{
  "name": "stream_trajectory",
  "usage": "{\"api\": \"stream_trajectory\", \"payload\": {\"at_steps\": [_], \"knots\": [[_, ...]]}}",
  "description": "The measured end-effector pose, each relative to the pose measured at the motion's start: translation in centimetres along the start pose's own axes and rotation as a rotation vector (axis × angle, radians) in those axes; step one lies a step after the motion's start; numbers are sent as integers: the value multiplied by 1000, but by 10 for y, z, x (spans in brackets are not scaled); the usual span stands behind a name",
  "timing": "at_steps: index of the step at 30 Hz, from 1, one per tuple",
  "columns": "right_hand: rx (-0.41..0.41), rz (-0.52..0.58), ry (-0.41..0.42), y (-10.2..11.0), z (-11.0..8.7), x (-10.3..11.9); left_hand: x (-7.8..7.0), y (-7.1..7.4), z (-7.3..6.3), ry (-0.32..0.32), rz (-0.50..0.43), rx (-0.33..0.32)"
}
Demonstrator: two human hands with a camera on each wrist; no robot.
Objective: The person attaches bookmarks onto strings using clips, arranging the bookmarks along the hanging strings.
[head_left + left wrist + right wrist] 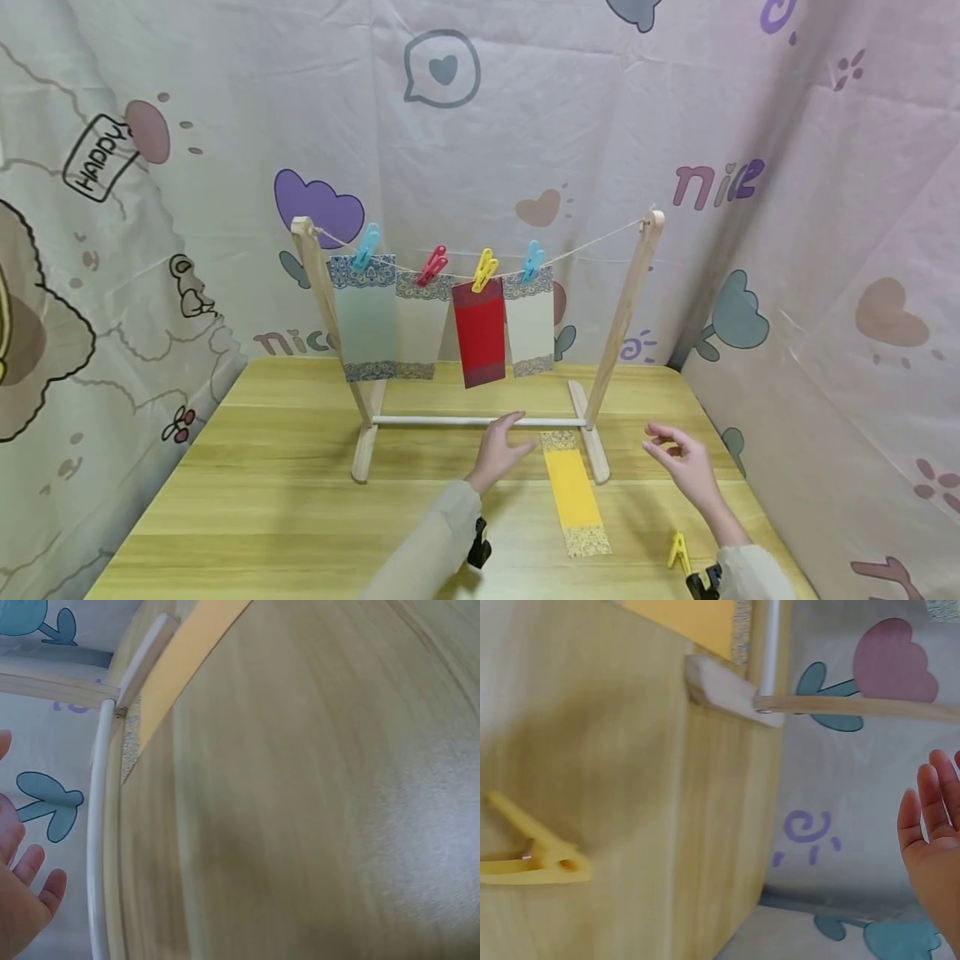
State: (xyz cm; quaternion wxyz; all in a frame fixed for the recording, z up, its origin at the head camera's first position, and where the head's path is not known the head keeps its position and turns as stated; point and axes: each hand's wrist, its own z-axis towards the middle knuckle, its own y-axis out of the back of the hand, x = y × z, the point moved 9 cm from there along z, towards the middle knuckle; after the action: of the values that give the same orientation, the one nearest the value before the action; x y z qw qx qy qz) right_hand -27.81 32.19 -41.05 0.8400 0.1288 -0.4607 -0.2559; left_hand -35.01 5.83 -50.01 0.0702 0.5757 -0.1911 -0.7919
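Observation:
My left hand (pixel 501 454) hovers over the table just in front of the rack's white crossbar (pixel 465 421), fingers loosely bent and holding nothing. To its right a yellow paper strip (pixel 572 487) with patterned ends lies flat. My right hand (pixel 681 467), also holding nothing, is right of the rack's right foot (pixel 592 446), its fingers relaxed. A yellow clothespin (pixel 678 552) lies on the table below that hand; the right wrist view shows the clothespin (pixel 544 851) larger. On the rack's string (pixel 592 242) hang a pale green card (pixel 367 321), a cream card (pixel 420 327), a red card (pixel 480 333) and a white card (pixel 531 329).
Blue clothespins (pixel 367 247), a pink clothespin (pixel 432 266) and a yellow clothespin (pixel 484 270) grip the hanging cards. Wooden posts (pixel 626 317) hold the string at both ends. A printed curtain (pixel 465 150) surrounds the wooden table (pixel 247 500) behind and at the sides.

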Motion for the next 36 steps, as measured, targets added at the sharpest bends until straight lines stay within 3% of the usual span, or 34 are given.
{"api": "stream_trajectory", "payload": {"at_steps": [5, 16, 27, 36], "knots": [[7, -22, -32, 1, -12, -19, 4, -7, -2, -1, 21, 29], [18, -37, -104, 5, -33, -35, 18, -23, -9, 61, 110, 107], [120, -96, -187, 3, -57, -57, 16, -35, -12, 29, 199, 171], [195, -58, -291, 2, -75, -72, 20, -44, -15, 79, 273, 229]]}}
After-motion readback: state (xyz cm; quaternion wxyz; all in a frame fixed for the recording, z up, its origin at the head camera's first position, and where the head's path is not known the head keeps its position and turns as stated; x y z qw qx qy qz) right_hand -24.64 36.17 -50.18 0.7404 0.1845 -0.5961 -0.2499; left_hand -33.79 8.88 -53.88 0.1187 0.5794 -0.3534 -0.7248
